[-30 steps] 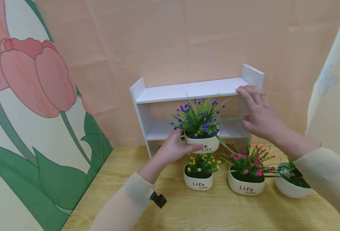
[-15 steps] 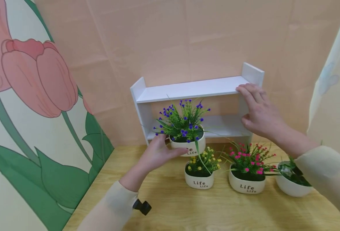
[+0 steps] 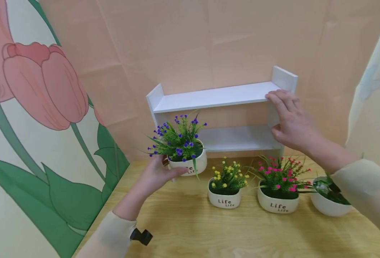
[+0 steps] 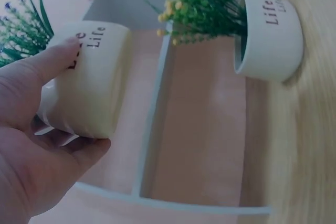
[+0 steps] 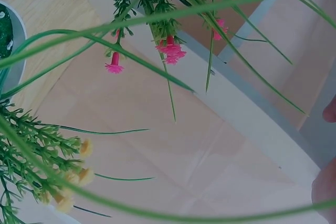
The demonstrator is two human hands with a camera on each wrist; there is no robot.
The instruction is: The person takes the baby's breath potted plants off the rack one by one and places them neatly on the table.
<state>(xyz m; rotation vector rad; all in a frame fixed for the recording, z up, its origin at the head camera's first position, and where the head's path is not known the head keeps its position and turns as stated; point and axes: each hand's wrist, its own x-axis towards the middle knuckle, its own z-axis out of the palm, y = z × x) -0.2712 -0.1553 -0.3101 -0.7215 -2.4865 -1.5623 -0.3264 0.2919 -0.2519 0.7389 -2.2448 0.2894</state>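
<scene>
A white pot of purple flowers (image 3: 190,163), lettered "Life", is held in the air by my left hand (image 3: 154,175) in front of the left end of a white two-tier shelf (image 3: 215,98). In the left wrist view the thumb lies across the pot's (image 4: 100,87) lettered face, and the fingers curl round its side and underside. My right hand (image 3: 293,120) rests its fingertips on the front edge of the upper board at the right end. It holds nothing. Only a bit of that hand (image 5: 326,187) shows at the right edge of the right wrist view.
On the wooden table (image 3: 190,229) before the shelf stand a pot of yellow flowers (image 3: 223,200), a pot of pink flowers (image 3: 278,204) and a white bowl-shaped pot (image 3: 330,206) with green leaves, partly behind the right sleeve. A tulip-printed panel (image 3: 44,89) borders the left.
My left hand has carried the purple-flower pot leftward, from above the yellow-flower pot to the shelf's left end. My right hand stays on the upper board.
</scene>
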